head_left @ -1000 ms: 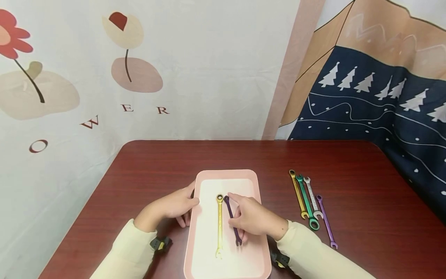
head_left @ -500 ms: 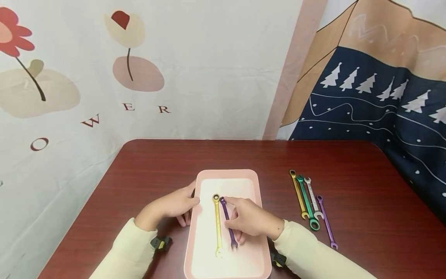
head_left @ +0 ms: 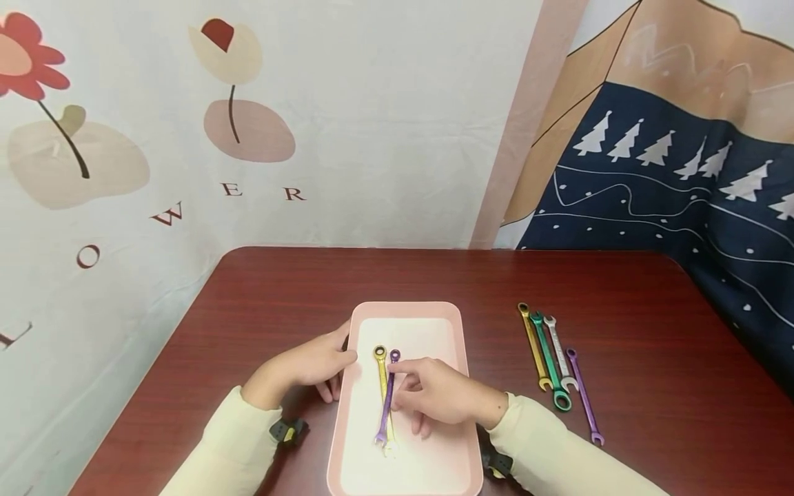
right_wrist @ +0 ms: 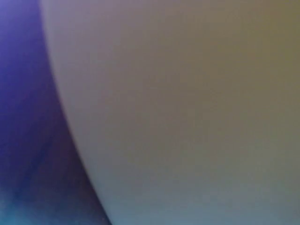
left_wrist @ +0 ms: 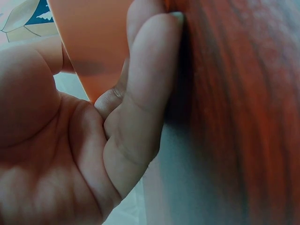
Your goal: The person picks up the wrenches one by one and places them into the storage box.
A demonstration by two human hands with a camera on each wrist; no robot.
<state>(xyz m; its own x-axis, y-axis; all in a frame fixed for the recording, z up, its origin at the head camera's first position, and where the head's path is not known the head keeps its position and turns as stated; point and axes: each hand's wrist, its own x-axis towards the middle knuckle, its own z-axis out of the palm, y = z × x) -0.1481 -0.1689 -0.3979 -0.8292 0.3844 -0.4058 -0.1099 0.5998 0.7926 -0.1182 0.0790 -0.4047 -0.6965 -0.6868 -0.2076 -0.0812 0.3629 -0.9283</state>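
In the head view my left hand [head_left: 316, 362] grips the left rim of a pink-edged tray [head_left: 460, 337] with a white floor. Its thumb lies over the rim and its other fingers are on the outer side. In the left wrist view the left hand [left_wrist: 103, 126] is seen close up beside the tray wall [left_wrist: 93, 37]. My right hand [head_left: 440, 394] is over the tray, its index fingertip touching a purple combination wrench [head_left: 387, 403] and its thumb tip close beside it. That wrench slants across a yellow combination wrench [head_left: 381, 372]. Blur in the right wrist view hides the right hand's work.
Right of the tray, on the dark red table [head_left: 298, 289], lie a yellow wrench [head_left: 533, 344], a green wrench [head_left: 547, 358], a silver wrench [head_left: 558, 348] and a purple wrench [head_left: 585, 399]. A printed cloth [head_left: 384, 138] hangs behind the table.
The yellow wrench in the tray has shifted slightly left. The purple wrench's lower end has swung left across it, and my right fingers have moved left. My left hand has stayed at the rim.
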